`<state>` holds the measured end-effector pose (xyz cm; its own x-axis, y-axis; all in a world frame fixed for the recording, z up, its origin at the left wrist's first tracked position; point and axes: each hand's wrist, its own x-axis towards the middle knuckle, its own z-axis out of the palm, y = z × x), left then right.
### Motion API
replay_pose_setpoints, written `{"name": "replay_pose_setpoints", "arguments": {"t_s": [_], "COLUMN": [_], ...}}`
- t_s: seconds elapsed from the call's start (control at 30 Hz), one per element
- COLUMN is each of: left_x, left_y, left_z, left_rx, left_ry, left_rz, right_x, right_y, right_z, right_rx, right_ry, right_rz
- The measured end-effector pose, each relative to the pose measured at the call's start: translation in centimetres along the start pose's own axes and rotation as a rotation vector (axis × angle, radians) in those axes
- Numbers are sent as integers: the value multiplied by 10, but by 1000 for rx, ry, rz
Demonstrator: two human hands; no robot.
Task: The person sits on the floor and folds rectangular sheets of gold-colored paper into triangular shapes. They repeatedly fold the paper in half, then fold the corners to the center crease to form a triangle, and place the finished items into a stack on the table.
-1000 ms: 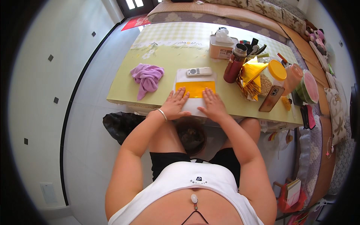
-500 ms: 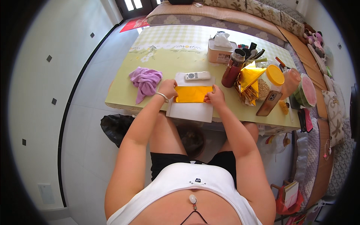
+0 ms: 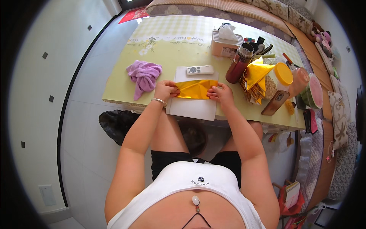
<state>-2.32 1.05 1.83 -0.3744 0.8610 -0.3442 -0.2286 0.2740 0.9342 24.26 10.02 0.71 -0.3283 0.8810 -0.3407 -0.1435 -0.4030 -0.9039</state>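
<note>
A shiny gold sheet of foil paper [image 3: 195, 89], folded into a long strip, spans the gap between my hands above a white board [image 3: 192, 108]. My left hand [image 3: 166, 91] pinches its left end, fingers closed round the edge. At the right end, my right hand [image 3: 221, 94] grips it between thumb and fingers. The strip looks slightly bent and catches the light. Just beyond it, a white remote control [image 3: 200, 70] lies on the far part of the board.
A purple cloth [image 3: 144, 77] lies to the left. On the right stand a dark red flask [image 3: 239, 63], folded gold paper pieces [image 3: 256, 78], a yellow-lidded jar [image 3: 283, 73] and a leaning phone [image 3: 276, 102]. Behind them is a tissue box [image 3: 225, 42]. A black bag [image 3: 118, 124] hangs by the table's front left.
The gold strip has gone from lying flat to being slightly bent and tilted, its right end a little higher. Both hands still hold its ends. The whole view has shifted slightly.
</note>
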Motion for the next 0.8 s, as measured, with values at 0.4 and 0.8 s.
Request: {"name": "replay_pose_setpoints", "arguments": {"t_s": [0.4, 0.8], "left_x": [-9, -23], "left_y": [4, -11], "left_z": [3, -4], "left_rx": [-5, 345], "left_ry": [-26, 7], "left_rz": [-70, 107], "right_x": [-1, -21], "right_y": [-6, -9], "right_z": [-3, -19], "right_rx": [-51, -354], "right_ry": [-1, -59], "right_rz": [51, 104]}}
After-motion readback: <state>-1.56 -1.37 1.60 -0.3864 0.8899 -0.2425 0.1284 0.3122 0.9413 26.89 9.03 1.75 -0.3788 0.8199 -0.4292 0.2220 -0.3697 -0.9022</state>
